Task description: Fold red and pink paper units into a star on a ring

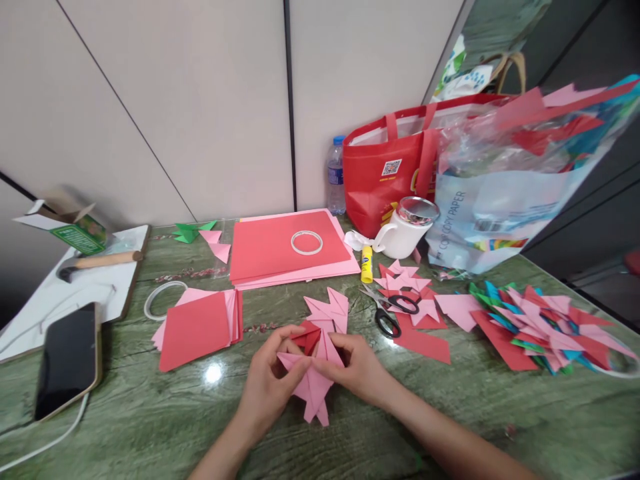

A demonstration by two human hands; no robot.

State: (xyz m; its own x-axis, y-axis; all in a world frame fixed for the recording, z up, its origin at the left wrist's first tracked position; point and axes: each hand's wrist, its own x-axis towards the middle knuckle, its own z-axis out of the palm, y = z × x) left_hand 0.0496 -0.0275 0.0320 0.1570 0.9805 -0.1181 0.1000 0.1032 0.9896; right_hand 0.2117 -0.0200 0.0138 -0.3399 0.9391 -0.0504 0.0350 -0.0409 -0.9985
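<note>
2 hands (270,373) (359,370), 1 ph. (67,360), 1 pr. scissors (383,304), 1 glue stk. (367,265), 1 mug (401,235), 1 btl. (336,177)

Can't see all fingertips of L hand (270,368) & R hand (357,368), partly behind folded pink paper (316,388); nor all of red paper (306,340) inside. Lose both forearms (440,427) at btm edge, white cable (70,435) & white board (35,312) at L edge, white ring (619,375) at R. Can't read btl label (335,177) or copy-paper pkg (460,223) fine print: too sm./blurry. Can't see red bag (369,180) whole, part behind pkg & mug (403,235).
</note>
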